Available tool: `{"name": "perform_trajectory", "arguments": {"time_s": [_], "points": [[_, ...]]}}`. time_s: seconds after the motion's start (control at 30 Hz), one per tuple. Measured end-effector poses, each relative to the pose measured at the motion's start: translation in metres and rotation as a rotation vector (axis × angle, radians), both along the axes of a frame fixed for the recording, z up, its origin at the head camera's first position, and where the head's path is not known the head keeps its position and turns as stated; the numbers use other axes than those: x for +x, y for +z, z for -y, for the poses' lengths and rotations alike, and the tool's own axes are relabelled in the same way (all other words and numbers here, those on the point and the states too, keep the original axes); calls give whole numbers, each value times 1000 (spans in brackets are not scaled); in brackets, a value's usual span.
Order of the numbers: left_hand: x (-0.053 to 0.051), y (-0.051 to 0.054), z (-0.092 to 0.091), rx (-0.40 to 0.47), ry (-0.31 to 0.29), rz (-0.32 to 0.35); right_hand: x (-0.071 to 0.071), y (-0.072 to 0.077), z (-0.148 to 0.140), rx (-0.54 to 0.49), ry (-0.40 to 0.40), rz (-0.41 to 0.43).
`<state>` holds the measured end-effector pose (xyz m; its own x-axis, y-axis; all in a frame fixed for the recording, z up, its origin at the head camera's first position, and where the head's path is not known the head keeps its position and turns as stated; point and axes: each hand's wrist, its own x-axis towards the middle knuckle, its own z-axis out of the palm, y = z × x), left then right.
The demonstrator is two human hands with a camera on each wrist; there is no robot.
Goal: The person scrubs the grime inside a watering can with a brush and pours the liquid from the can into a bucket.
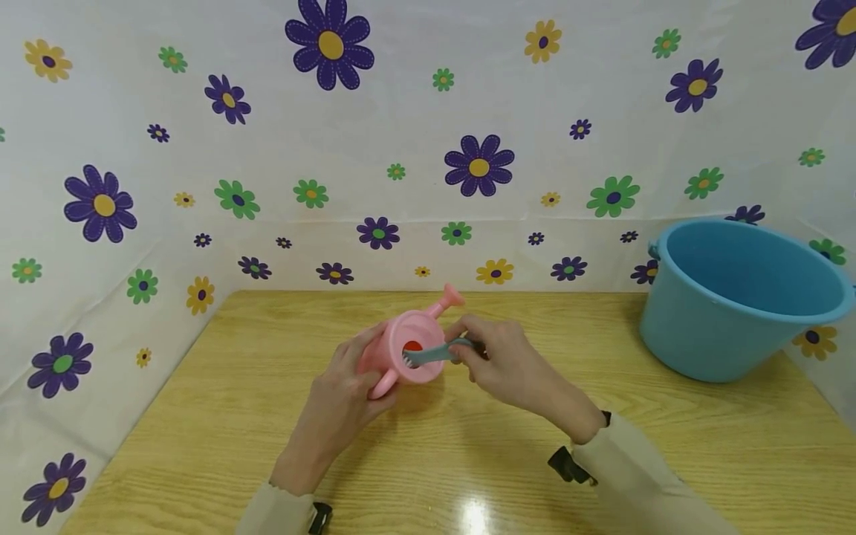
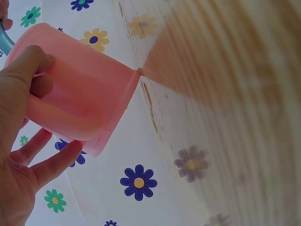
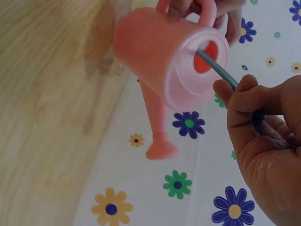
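A pink watering can (image 1: 425, 376) is tipped over the wooden table with its opening towards me and its spout pointing away. My left hand (image 1: 344, 386) grips it by the handle and body. In the left wrist view, the lower edge of the can (image 2: 89, 94) meets the tabletop. Between thumb and fingers, my right hand (image 1: 504, 364) pinches a blue-grey brush (image 1: 435, 354). Its pale bristled end is at the can's mouth. The right wrist view shows the brush (image 3: 218, 70) reaching into the can's opening; the tip is hidden there. Something red-orange shows inside the opening.
A large blue bucket (image 1: 722, 334) stands at the right of the wooden table (image 1: 221, 416). White cloth with printed flowers (image 1: 401, 119) rises behind the table and along both sides.
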<state>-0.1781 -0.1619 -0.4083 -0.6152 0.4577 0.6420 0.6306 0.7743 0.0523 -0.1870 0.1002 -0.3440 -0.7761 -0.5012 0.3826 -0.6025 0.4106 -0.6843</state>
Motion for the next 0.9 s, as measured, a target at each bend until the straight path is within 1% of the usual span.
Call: {"name": "perform_trajectory", "arguments": {"time_s": [0.17, 0.3, 0.5, 0.73, 0.9], "points": [[0, -1, 0, 7, -3, -3, 2, -7, 6, -65, -44, 134], [0, -2, 0, 9, -13, -18, 2, -14, 12, -95, -50, 174], [1, -3, 0, 8, -8, -30, 3, -20, 21, -105, -60, 168], [0, -2, -1, 8, -18, -31, 3, -22, 27, -103, -66, 150], [-1, -1, -1, 4, -20, -21, 1, -23, 30, -89, -84, 130]]}}
